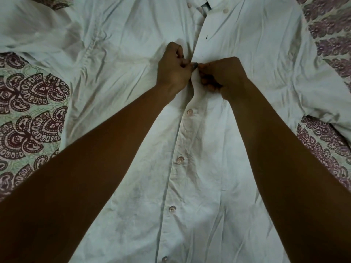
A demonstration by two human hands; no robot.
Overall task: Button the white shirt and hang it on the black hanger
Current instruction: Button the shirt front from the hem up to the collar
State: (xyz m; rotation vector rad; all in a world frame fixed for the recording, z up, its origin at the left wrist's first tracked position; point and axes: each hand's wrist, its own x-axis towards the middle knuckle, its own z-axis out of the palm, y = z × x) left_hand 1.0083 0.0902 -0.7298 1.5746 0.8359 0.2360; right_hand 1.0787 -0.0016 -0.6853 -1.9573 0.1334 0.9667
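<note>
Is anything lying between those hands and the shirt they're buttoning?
Nothing visible. The left hand and right hand both pinch the shirt at its front opening, and no other thing lies on the cloth around them. No hanger is in view, so the way there cannot be judged.

Whatever is pinched between the fingertips of the left hand (173, 67) and right hand (222, 76) is covered up, so it can't be told if a button is through its hole there. The shirt (247, 54) is chopped off at the top edge right across the collar (207, 5), and the hem is lost past the bottom edge, where the lowest button (164, 259) is only half seen. The sleeve (28, 25) at upper left is blurred and clipped by the frame. Most of the bedspread (28, 114) is buried under cloth.
</note>
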